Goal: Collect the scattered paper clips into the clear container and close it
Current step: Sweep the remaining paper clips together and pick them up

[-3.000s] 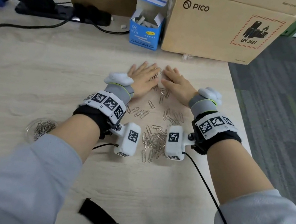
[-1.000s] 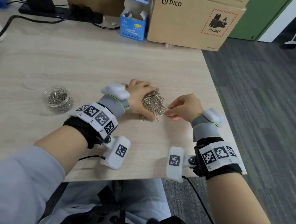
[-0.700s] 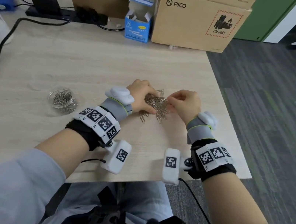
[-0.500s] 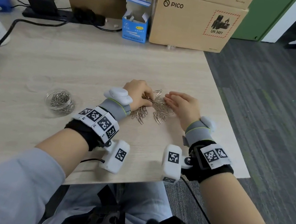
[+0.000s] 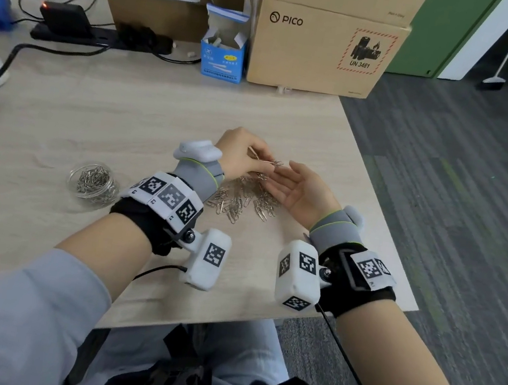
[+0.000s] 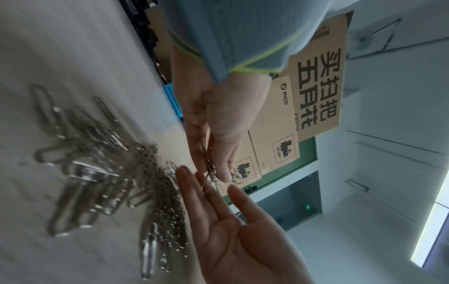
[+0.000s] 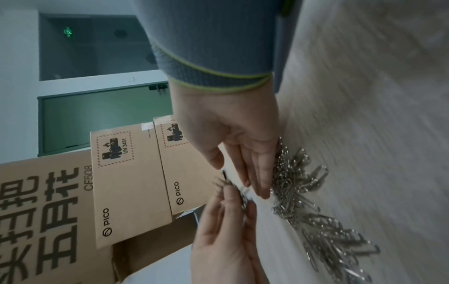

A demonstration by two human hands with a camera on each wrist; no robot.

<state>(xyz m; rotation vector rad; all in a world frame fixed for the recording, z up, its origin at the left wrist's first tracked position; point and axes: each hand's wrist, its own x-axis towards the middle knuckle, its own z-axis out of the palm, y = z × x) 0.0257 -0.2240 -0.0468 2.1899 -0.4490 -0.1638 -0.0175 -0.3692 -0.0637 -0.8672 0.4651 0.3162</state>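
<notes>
Where both hands pressed on the heap half a second ago, the left hand (image 5: 241, 153) now pinches a few paper clips (image 5: 270, 163) just above the right hand (image 5: 300, 189), whose palm has turned up, fingers straight and apart. Most clips remain in a pile (image 5: 245, 198) beneath those fingers — the clear container (image 5: 93, 182) sits well apart, so transfer is just beginning.

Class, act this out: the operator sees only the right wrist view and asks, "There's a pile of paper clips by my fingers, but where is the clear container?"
Observer: The clear container stands on the table, to the left of the left hand's wrist, apart from the pile.
Operator: Is it empty?
Observer: No, it holds paper clips.
Operator: Anything in my right palm?
Observer: The left wrist view shows the right hand open, its palm bare.
</notes>
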